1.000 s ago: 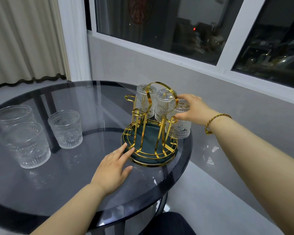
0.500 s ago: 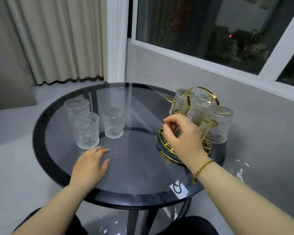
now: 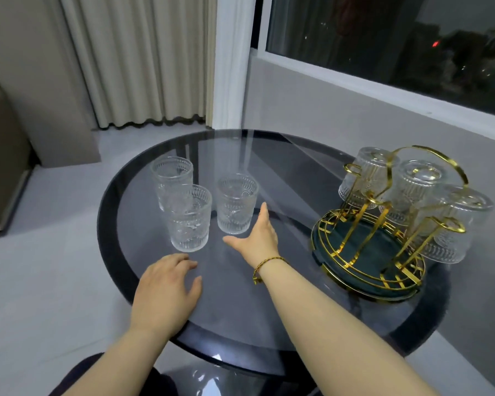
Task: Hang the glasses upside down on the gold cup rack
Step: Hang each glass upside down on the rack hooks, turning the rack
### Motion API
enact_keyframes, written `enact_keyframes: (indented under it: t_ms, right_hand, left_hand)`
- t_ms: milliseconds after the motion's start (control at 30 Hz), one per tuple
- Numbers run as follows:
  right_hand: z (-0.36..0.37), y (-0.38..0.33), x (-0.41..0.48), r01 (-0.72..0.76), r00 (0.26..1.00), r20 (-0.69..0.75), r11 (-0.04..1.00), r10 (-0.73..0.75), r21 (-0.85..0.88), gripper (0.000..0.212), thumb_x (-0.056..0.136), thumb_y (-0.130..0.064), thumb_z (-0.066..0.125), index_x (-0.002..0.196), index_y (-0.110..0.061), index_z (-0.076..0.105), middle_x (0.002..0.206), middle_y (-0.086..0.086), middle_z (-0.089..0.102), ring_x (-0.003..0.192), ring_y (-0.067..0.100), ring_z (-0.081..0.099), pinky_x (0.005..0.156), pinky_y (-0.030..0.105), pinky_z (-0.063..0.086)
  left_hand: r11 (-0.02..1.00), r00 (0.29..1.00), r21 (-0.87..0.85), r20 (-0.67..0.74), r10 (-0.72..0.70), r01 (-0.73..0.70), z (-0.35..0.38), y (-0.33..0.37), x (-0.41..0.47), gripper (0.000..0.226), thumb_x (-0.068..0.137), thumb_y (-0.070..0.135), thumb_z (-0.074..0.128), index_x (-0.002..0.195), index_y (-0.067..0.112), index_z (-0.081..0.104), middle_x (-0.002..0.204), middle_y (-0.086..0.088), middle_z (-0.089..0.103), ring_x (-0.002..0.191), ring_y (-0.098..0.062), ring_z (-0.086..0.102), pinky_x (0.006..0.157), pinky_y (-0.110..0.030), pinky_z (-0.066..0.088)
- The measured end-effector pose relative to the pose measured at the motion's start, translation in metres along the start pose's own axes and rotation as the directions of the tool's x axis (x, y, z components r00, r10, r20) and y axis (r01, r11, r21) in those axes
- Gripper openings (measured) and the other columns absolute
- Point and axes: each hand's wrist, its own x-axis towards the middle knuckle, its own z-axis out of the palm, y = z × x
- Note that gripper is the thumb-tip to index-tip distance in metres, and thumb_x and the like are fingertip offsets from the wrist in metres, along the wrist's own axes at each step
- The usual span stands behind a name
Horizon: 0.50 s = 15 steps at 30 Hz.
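Observation:
The gold cup rack with a dark green base stands at the right of the round glass table. Three ribbed clear glasses hang upside down on it: one at the back, one in the middle, one at the right. Three more glasses stand upright at the left: a rear one, a front one and a right one. My right hand is open, fingers spread, just beside the right upright glass without touching it. My left hand rests flat and open on the table.
A window with a white frame and a grey wall run behind the table. Cream curtains hang at the back left. The table's near edge is close to my lap.
My right hand has left the rack and moved left across the table to the upright glasses. My left hand has drawn back from the rack's base. The view has swung left.

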Motion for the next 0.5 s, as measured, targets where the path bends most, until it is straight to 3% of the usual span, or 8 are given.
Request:
enact_keyframes:
  t_ms: [200,333,400,500]
  right_hand:
    - [0.014,-0.004,0.027,0.024,0.996,-0.081,0.999,-0.027,-0.032,0.11,0.061,-0.039,0.074,0.138,-0.017,-0.002,0.145,0.009,0.03,0.134,0.023,0.022,0.114,0.042,0.009]
    - [0.017,-0.001,0.034,0.032,0.992,-0.125,0.999,-0.028,0.029,0.087,0.058,-0.037,0.075,0.127,-0.017,0.025,0.126,0.01,0.05,0.12,0.029,0.04,0.106,0.044,0.03]
    - [0.016,-0.001,0.032,0.028,0.994,-0.106,0.995,-0.018,0.101,0.078,0.058,-0.033,0.075,0.12,-0.02,0.029,0.12,0.008,0.053,0.11,0.028,0.048,0.094,0.039,0.042]
    - [0.005,-0.005,0.024,0.081,0.992,-0.119,0.96,-0.051,0.266,0.074,0.059,-0.024,0.076,0.117,-0.023,0.03,0.121,0.004,0.051,0.106,0.023,0.052,0.085,0.031,0.045]
  left_hand:
    - [1.0,1.0,0.003,0.017,-0.02,0.02,0.002,-0.002,0.001,0.024,0.074,0.015,0.069,0.097,0.007,0.067,0.111,-0.013,0.067,0.108,-0.031,0.058,0.094,-0.045,0.043]
    - [1.0,1.0,-0.003,0.011,-0.02,0.02,0.003,-0.003,0.001,0.024,0.074,0.015,0.069,0.096,0.007,0.067,0.11,-0.013,0.067,0.109,-0.031,0.058,0.095,-0.045,0.043]
    - [1.0,1.0,-0.001,0.006,-0.018,0.018,0.004,-0.004,0.001,0.024,0.074,0.015,0.069,0.097,0.007,0.067,0.111,-0.013,0.067,0.109,-0.031,0.058,0.095,-0.046,0.043]
    - [1.0,1.0,0.003,0.008,-0.02,0.02,0.005,-0.004,0.0,0.025,0.076,0.017,0.067,0.099,0.008,0.066,0.114,-0.011,0.065,0.112,-0.03,0.055,0.097,-0.044,0.04]
